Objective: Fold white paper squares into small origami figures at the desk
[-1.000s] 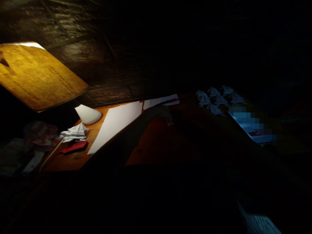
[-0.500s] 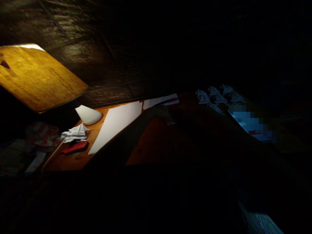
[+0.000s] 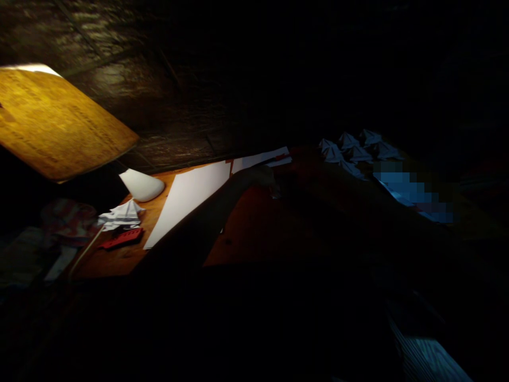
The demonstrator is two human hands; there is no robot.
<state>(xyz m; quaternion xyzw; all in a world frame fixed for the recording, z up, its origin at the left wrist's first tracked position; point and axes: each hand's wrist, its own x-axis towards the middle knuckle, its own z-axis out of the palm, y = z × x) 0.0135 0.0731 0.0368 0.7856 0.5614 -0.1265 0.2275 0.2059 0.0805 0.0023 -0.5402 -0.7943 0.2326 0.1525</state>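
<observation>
The picture is very dark and tilted. A dark forearm, probably my left hand's [image 3: 260, 178], reaches in from the lower left and ends over the wooden tabletop [image 3: 254, 228], beside the edge of a large white paper sheet [image 3: 189, 204]. Its fingers are lost in shadow, so I cannot see whether it holds anything. Another white sheet [image 3: 258, 159] lies just beyond the hand. Several small folded paper pieces [image 3: 352, 148] sit in a cluster to the right. My right hand is not visible.
A folded white paper [image 3: 121, 216] and a red flat object [image 3: 121, 239] lie at the table's left side. A white cone-shaped object [image 3: 141, 185] stands behind them. A yellow-lit wooden board [image 3: 59, 122] tilts at upper left. A pixelated blue item [image 3: 413, 193] lies at right.
The whole view has shifted slightly, with the folded pieces and the board sitting a little higher in the frame. The dark forearm stays in about the same place.
</observation>
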